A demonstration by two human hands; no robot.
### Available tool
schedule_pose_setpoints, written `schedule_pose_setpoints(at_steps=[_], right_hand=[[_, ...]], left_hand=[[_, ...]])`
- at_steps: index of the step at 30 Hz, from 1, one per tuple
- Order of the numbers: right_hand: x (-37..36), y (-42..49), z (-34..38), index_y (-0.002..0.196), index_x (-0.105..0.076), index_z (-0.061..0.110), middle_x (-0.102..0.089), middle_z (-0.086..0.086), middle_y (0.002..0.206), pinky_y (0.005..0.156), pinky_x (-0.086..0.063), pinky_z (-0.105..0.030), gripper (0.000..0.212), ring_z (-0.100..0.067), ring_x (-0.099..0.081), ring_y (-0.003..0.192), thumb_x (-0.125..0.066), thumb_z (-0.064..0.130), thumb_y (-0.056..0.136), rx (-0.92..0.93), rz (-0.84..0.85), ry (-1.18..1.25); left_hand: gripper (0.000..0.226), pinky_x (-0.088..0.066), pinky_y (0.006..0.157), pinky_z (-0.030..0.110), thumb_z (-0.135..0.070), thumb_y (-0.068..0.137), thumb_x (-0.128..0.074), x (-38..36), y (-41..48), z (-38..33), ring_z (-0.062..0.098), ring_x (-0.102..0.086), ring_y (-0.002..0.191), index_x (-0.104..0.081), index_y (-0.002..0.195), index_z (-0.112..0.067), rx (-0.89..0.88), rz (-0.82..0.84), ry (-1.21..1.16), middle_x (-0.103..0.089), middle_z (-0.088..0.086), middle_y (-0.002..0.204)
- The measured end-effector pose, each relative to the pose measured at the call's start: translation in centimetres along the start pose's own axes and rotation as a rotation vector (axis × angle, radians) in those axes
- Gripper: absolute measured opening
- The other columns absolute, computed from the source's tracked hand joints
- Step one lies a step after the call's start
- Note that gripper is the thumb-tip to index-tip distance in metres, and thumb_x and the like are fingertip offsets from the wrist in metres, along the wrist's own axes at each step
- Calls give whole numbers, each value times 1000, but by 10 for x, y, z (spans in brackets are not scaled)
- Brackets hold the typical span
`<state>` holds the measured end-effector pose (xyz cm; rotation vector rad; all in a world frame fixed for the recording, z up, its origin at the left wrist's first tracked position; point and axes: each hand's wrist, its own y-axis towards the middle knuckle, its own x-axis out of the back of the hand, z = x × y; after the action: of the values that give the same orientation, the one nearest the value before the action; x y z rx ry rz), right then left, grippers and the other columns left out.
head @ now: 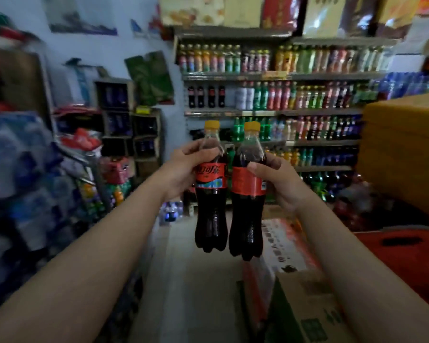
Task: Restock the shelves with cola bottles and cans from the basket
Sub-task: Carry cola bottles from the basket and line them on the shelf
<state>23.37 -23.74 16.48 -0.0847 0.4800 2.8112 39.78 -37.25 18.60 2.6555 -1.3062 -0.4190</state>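
Note:
I hold two cola bottles upright in front of me, side by side and nearly touching. My left hand [183, 167] grips the left cola bottle [211, 219] around its upper body; it has a yellow cap and red label. My right hand [278, 180] grips the right cola bottle [245, 231], same cap and label, thumb on the label. Ahead stand the drink shelves [270, 112]. A few dark cola bottles [206, 96] stand at the left end of the second shelf, with bare room beside them. No basket is in view.
Cardboard boxes [305, 308] lie on the floor at lower right, and a large yellow box [401, 154] stands at the right. Stacked water packs [22, 181] and crates [124, 120] fill the left side. A strip of floor [196, 293] runs towards the shelves.

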Motion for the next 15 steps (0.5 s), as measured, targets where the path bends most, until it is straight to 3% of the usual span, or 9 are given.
schedule_pose_setpoints(at_steps=[2,5,10,15], right_hand=[[-26,13,-9,97,-70,17,-75,3,87,64,-55,-24,25,-11,-71,77,-70,16,72,-10,40,6],[-60,28,-23,99,-70,17,-75,4,89,66,-55,-25,27,-12,-71,80,-69,16,72,-24,112,17],[-99,43,-44,101,-69,17,-75,3,91,66,-55,-25,29,-13,-72,82,-74,12,73,-52,177,10],[-109,58,-58,103,-69,18,-75,3,94,70,-55,-27,32,-15,-71,87,-72,17,72,-71,150,-15]], left_hand=[[19,-56,78,31,-6,80,-64,27,-19,-4,14,-69,77,-69,95,-17,1,-58,9,-73,0,85],[28,-54,86,39,-14,71,-69,61,-44,-11,19,-68,87,-70,99,-17,-15,-133,52,-72,3,94],[32,-57,79,33,-5,86,-62,105,-67,-13,21,-66,91,-62,118,-9,-4,-210,81,-66,10,106],[39,-56,83,38,-16,72,-72,135,-63,-3,25,-68,98,-68,111,-16,23,-210,71,-70,8,109]])
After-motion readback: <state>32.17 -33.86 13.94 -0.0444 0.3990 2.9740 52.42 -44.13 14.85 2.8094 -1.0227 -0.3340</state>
